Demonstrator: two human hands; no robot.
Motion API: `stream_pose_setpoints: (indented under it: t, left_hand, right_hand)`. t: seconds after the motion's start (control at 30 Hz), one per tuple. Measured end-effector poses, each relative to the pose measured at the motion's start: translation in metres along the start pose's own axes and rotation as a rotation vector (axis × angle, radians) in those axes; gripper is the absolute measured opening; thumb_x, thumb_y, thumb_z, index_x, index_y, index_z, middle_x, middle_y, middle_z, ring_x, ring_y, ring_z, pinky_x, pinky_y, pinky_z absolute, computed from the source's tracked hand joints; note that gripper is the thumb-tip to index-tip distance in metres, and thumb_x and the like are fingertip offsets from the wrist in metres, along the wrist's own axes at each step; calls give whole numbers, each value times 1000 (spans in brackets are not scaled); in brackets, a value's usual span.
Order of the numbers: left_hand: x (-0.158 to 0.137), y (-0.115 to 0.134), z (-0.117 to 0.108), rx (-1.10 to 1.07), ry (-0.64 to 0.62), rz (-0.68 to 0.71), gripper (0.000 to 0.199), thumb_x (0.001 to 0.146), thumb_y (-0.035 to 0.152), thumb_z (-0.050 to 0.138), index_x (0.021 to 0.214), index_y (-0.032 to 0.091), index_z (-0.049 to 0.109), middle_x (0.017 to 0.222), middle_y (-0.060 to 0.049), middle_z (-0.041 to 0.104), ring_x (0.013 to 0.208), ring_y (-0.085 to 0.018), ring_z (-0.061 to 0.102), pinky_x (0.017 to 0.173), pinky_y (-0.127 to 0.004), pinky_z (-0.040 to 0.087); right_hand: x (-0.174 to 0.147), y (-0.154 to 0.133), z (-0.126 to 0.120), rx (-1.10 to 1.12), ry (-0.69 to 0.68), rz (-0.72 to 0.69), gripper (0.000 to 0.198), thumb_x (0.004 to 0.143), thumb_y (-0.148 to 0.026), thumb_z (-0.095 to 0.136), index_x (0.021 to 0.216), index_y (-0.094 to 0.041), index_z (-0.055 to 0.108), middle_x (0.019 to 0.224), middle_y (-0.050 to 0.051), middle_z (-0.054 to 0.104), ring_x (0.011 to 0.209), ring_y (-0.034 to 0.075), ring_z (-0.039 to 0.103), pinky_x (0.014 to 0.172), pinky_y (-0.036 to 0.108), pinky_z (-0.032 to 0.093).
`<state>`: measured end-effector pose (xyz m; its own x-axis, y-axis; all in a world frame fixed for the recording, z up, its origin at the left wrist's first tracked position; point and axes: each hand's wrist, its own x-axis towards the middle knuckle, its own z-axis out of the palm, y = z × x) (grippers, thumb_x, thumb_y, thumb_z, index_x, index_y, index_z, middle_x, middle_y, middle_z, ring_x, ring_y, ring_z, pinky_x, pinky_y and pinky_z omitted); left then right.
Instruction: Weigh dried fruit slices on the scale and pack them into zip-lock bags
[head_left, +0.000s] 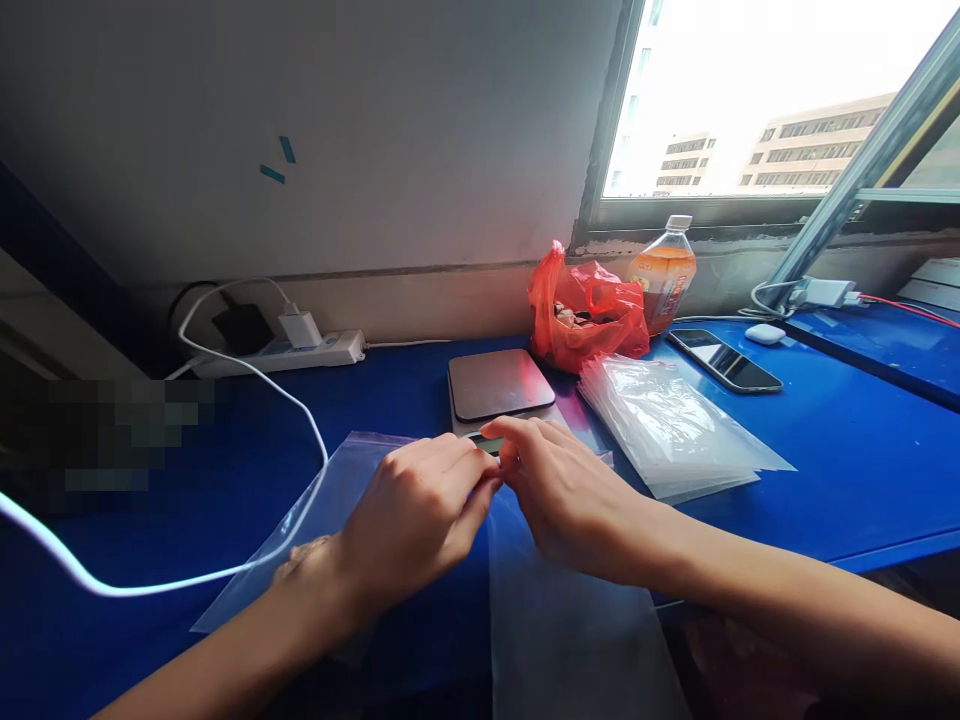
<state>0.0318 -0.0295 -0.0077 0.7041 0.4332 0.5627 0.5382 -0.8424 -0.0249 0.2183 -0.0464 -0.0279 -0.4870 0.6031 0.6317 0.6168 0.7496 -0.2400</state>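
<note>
My left hand [424, 500] and my right hand [574, 490] meet in front of a small digital scale [501, 385], fingertips pinched together. Between them is the top left corner of a clear plastic bag [577, 640], which hangs down below my right hand over the table's front edge. The fingers partly cover the scale's display. Under my left wrist lies another clear plastic bag [349, 470] with something beige in it, mostly hidden by my forearm. A stack of clear plastic bags [675, 420] lies beyond my right hand.
Behind the scale are a red plastic bag [589, 315] with small items and a drink bottle [665, 275]. A phone [724, 360] and a white case [765, 334] lie right. A white cable [300, 405] loops across the blue table [862, 450] from a power strip [337, 350].
</note>
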Motion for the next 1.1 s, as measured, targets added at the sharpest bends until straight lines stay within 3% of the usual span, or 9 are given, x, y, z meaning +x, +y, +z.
stream_pose_setpoints:
  t: [0.17,0.33,0.5,0.63,0.77,1.0,1.1]
  left_hand:
    - [2,2,-8,92,-10,-4,17,92,16,50,79,17,60,70,-3,63,62,-19,60,59,-32,41]
    - [3,-4,-18,116,-42,-65,19,93,18,48,81,19,63,73,-2,66,63,-18,59,62,-32,40]
    - [7,-15,-26,126,-3,-161,19,92,22,49,80,21,64,75,-1,68,68,-18,60,67,-33,41]
    - [11,-23,-36,80,39,-275,19,90,27,50,79,24,66,77,-1,70,72,-20,61,68,-32,42]
    - [12,-28,-46,37,105,-348,16,88,31,54,79,25,66,78,1,69,71,-19,60,62,-30,39]
    - [7,-42,-61,-26,142,-521,16,87,34,59,79,23,68,81,1,69,70,-18,58,55,-27,35]
    - [4,-49,-66,-90,169,-630,20,86,41,61,79,24,69,78,2,70,67,-17,57,54,-27,34]
  right_hand:
    - [1,-1,0,-21,-8,-18,32,88,-3,41,118,-15,39,93,11,64,79,20,57,70,33,47]
    - [6,5,-8,-23,-21,-2,37,87,-4,42,121,-16,33,94,11,62,81,21,55,72,35,45]
    - [10,11,-14,86,33,147,36,87,-6,44,117,-20,31,92,6,61,82,19,57,75,37,45]
    - [14,15,-21,79,87,271,27,86,-9,47,108,-21,38,93,5,62,85,20,58,74,36,44]
    - [16,16,-29,43,121,248,13,87,-9,48,92,-21,51,86,4,63,80,18,56,70,32,44]
    - [19,33,-39,-1,245,307,16,82,-8,50,82,-19,62,79,4,65,75,18,56,65,31,42]
    - [22,38,-40,151,322,378,16,84,-13,51,86,-18,66,86,5,66,75,17,58,65,31,45]
